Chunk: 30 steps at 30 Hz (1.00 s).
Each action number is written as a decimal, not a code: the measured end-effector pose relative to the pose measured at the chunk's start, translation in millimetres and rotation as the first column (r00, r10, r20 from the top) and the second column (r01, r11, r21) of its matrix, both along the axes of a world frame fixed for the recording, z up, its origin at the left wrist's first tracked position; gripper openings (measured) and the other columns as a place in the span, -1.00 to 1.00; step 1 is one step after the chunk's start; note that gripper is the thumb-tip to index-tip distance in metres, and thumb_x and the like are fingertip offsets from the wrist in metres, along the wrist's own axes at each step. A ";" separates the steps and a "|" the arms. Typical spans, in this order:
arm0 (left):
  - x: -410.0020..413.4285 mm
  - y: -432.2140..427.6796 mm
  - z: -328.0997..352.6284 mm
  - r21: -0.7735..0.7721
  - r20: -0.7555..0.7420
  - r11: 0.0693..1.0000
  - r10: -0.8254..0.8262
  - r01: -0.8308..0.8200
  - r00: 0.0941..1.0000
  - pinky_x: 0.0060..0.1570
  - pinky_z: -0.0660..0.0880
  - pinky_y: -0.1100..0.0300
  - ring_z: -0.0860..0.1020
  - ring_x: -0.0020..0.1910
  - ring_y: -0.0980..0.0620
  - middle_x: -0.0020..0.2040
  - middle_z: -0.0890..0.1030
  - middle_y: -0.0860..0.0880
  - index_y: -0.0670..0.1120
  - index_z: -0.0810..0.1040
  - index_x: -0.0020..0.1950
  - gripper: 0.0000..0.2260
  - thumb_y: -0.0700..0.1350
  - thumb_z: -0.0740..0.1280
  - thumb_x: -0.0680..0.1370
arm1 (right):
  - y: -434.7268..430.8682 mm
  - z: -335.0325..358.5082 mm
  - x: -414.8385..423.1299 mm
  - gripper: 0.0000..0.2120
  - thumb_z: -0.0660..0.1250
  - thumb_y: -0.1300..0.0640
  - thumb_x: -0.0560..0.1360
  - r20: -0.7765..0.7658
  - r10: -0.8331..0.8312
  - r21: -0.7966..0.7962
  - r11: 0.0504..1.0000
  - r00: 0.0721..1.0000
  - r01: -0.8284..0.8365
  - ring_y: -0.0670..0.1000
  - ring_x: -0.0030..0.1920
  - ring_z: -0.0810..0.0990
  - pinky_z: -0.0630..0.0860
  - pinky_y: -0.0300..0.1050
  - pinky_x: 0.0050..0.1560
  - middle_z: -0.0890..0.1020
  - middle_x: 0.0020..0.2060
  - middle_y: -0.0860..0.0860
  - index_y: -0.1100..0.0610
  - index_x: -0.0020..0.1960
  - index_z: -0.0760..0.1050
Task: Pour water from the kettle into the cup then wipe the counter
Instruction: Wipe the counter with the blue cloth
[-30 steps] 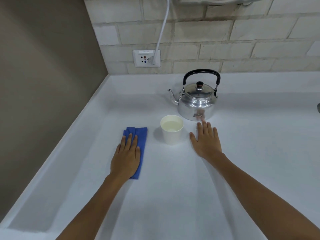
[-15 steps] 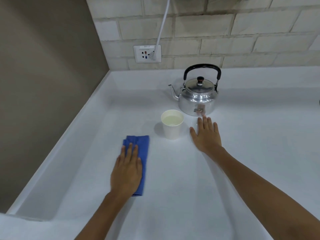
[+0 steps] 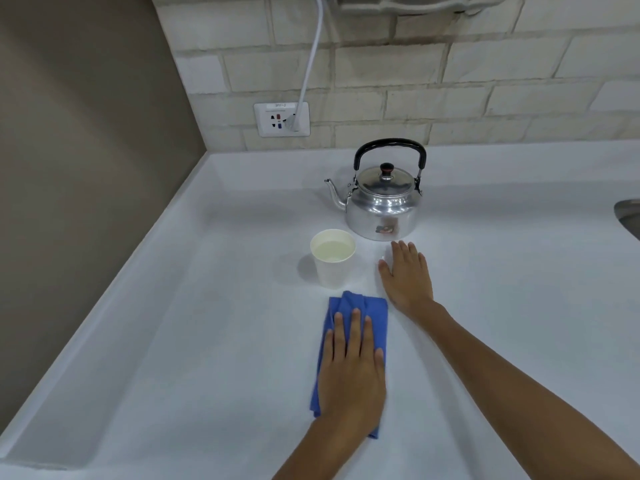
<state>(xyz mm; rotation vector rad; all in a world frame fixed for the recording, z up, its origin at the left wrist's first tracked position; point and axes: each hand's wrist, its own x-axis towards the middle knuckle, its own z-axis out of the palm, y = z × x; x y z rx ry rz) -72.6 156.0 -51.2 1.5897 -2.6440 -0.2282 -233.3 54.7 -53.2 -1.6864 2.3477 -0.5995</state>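
Observation:
A shiny metal kettle (image 3: 382, 206) with a black handle stands upright on the white counter (image 3: 207, 341), spout pointing left. Just in front of it and to the left is a white paper cup (image 3: 333, 263) holding water. My left hand (image 3: 351, 372) lies flat, palm down, on a folded blue cloth (image 3: 360, 310) directly in front of the cup. My right hand (image 3: 407, 277) rests flat on the counter to the right of the cup, fingertips close to the kettle's base, holding nothing.
A brick-tile wall with a socket (image 3: 281, 119) and a white cable (image 3: 310, 64) runs behind the counter. A brown side wall (image 3: 79, 168) borders the left. A metal sink rim (image 3: 628, 216) shows at the right edge.
My left hand has slid the blue cloth to the right, from left of the cup to directly in front of it. My right hand, the cup and the kettle have stayed put.

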 end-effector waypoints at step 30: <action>90.4 -112.8 -25.3 -0.078 -0.075 0.962 0.257 -0.263 0.963 0.48 -0.14 0.04 -0.14 0.51 -0.04 0.54 -0.11 -0.06 -0.07 -0.16 0.49 -0.52 0.02 -0.14 0.62 | -1.4 -5.5 18.9 -0.47 -0.07 0.09 0.59 -0.307 0.234 0.123 0.971 0.923 -0.205 0.22 0.50 -0.08 -0.11 0.07 0.51 -0.03 0.51 0.21 0.26 0.47 -0.13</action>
